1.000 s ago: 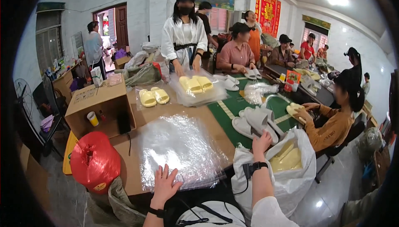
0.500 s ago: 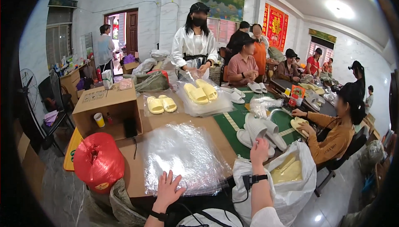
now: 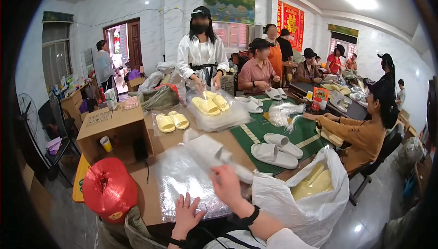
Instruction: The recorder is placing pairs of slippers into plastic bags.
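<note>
Head view: L hand (image 3: 186, 213) flat, fingers spread, on clear bags (image 3: 175, 178). R hand (image 3: 226, 186) by pale slippers (image 3: 206, 149), over bags (blurry, can't tell grip). Bags look slick, so slippers could slide off.

A ceiling light (image 3: 360, 0) glows brightly, plastic bags (image 3: 180, 172) glare, pale slippers (image 3: 204, 147) blur.

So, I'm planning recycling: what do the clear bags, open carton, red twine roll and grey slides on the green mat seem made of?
Clear bags: probably thin plastic film, glossy, with crinkled glare. Open carton: cardboard by its look, matte brown, flat walls. Red twine roll: likely plastic, shiny, with bright highlights. Grey slides: perhaps moulded foam or rubber, judging by the matte, ribbed straps.
</note>
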A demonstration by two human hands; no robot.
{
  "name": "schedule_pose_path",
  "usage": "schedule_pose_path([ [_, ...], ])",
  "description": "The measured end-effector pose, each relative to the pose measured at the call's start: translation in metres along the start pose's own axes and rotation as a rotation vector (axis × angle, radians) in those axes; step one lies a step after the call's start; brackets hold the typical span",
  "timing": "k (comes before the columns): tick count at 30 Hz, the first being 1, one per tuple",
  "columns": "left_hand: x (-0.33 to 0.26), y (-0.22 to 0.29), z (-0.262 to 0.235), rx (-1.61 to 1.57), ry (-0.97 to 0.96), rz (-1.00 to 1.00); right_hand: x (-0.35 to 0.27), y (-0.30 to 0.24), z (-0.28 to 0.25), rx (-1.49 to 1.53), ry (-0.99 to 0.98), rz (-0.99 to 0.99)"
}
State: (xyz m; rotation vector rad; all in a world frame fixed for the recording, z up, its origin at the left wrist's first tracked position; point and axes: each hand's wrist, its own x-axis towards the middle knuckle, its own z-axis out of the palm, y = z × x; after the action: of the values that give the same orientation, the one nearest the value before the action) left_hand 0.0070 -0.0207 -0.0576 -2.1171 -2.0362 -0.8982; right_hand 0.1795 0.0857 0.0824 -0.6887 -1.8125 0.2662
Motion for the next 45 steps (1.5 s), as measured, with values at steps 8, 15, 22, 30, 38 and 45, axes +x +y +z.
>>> schedule_pose_path([
  [8,0.0,-0.015,0.015,0.014,0.062,0.096,-0.087,0.007,0.097,0.005,-0.51,0.066],
  [15,-0.004,-0.011,0.008,0.046,0.087,0.099,-0.065,0.018,0.079,0.088,-0.628,0.039],
  [22,0.002,-0.002,0.004,-0.018,0.045,0.056,-0.037,0.083,0.061,-0.354,-0.282,0.107],
  [30,0.002,-0.001,0.003,-0.035,0.023,0.047,-0.043,0.1,0.071,-0.507,-0.703,0.184],
  [38,0.004,0.001,0.002,-0.046,0.034,0.053,-0.019,0.096,0.081,-0.266,-0.697,0.171],
  [45,0.003,0.01,-0.01,-0.043,-0.046,0.005,-0.021,0.098,0.105,-0.22,-0.755,-0.033],
])
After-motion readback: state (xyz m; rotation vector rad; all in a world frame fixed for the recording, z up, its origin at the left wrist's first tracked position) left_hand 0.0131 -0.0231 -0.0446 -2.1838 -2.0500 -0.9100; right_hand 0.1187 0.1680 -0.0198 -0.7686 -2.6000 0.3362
